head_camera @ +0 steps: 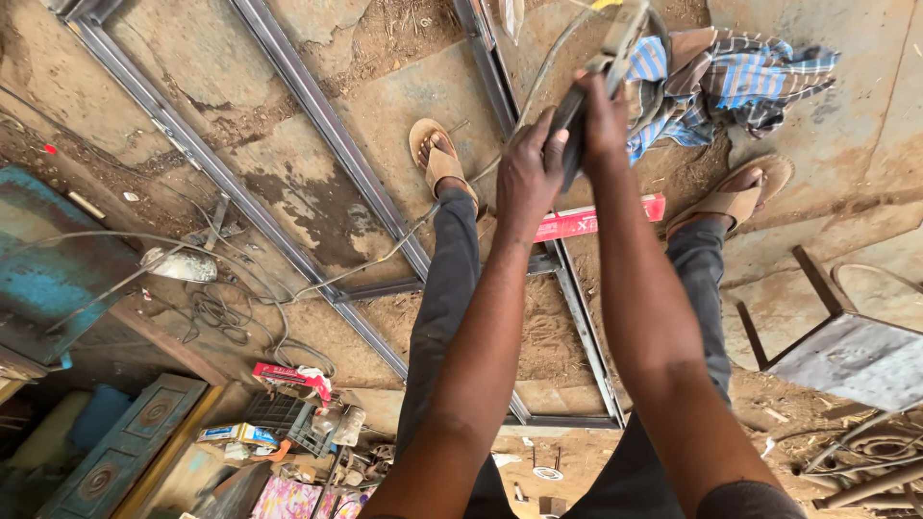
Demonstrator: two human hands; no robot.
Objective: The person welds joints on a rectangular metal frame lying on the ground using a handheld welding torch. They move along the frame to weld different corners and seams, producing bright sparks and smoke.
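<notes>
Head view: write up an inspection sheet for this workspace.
Surface: cracked, rust-stained concrete floor, dirt in the gaps.
Job's things: dark tool handle held over a grey metal frame lying flat; red box under the arms.
Clutter: small boxes and scraps lower left; striped cloth upper right.
Grippers: left hand and right hand both wrapped on the handle.
Cables: cable from the tool; loose wires at left.
Surroundings: blue panel, metal stool, sandalled feet.

Long red flat box (601, 217) on the ground between the feet, red-and-white packet (288, 377) lower left, blue-yellow carton (236, 434) beside a dark crate (282, 417)
</notes>
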